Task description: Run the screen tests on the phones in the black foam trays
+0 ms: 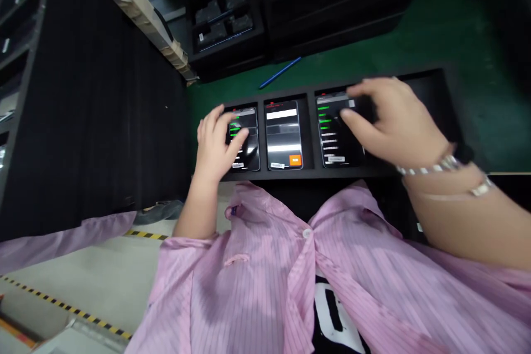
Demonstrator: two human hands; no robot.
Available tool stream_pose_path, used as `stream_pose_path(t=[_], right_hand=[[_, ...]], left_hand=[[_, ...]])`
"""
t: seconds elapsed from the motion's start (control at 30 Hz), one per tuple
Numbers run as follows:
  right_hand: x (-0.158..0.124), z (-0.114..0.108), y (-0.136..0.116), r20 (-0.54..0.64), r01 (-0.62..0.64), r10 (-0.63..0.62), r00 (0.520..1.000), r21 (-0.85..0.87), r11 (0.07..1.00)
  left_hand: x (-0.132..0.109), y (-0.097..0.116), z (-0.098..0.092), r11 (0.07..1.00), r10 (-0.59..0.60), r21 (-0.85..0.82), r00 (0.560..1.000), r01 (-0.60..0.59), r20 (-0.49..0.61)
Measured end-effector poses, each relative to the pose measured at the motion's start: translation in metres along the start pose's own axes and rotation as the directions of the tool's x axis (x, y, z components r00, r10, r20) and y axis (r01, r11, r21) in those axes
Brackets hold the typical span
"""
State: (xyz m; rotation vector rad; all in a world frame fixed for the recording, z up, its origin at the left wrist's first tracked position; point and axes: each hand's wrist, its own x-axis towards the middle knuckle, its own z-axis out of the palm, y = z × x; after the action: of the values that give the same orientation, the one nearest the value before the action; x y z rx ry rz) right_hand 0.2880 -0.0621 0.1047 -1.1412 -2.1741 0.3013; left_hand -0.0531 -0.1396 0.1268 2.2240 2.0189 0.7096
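Observation:
Three smartphones lie face up in separate compartments of a black tray [310, 138], screens lit. My left hand [218, 141] is over the left phone [251, 146], thumb and fingers apart, covering part of its screen. Green and white text lines show there. The middle phone [284, 135] has a white bar and an orange button, and neither hand is on it. Above the right phone [336, 141], which also shows green and white lines, my right hand [385, 116] hovers with thumb and forefinger spread. Whether any fingertip touches glass I cannot tell.
A blue pen-like stick [280, 72] lies on the green table [332, 63] behind the tray. Farther back stands a black compartment tray [226, 38] with several dark items. A tall black-sided rack [103, 94] is at the left. Striped tape [66, 307] marks the floor.

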Motion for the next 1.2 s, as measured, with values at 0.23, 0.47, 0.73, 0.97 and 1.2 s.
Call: stream_pose_path(t=[0.23, 0.47, 0.73, 0.97, 1.2], right_hand=[[0.118, 0.055, 0.014, 0.406, -0.282, 0.427, 0.808, -0.369, 0.885], [0.109, 0.076, 0.023, 0.295, -0.321, 0.421, 0.858, -0.33, 0.887], [0.115, 0.066, 0.048, 0.062, -0.482, 0.501, 0.863, 0.395, 0.782], [0.024, -0.012, 0.008, -0.327, -0.075, 0.305, 0.895, 0.564, 0.823], [-0.069, -0.036, -0.024, -0.1, 0.224, -0.211, 0.972, 0.147, 0.964]], left_hand=[[0.115, -0.012, 0.044, 0.979, -0.151, 0.167, 0.96, 0.112, 0.237], [0.127, 0.017, 0.052, 0.967, -0.034, 0.253, 0.989, -0.004, 0.143], [0.142, 0.069, 0.1, 0.997, -0.036, 0.075, 0.968, 0.018, 0.249], [0.071, 0.02, -0.004, 0.944, 0.201, -0.234, 0.968, -0.232, -0.151], [-0.046, -0.008, -0.05, 0.994, 0.075, -0.084, 0.997, -0.072, 0.036]])
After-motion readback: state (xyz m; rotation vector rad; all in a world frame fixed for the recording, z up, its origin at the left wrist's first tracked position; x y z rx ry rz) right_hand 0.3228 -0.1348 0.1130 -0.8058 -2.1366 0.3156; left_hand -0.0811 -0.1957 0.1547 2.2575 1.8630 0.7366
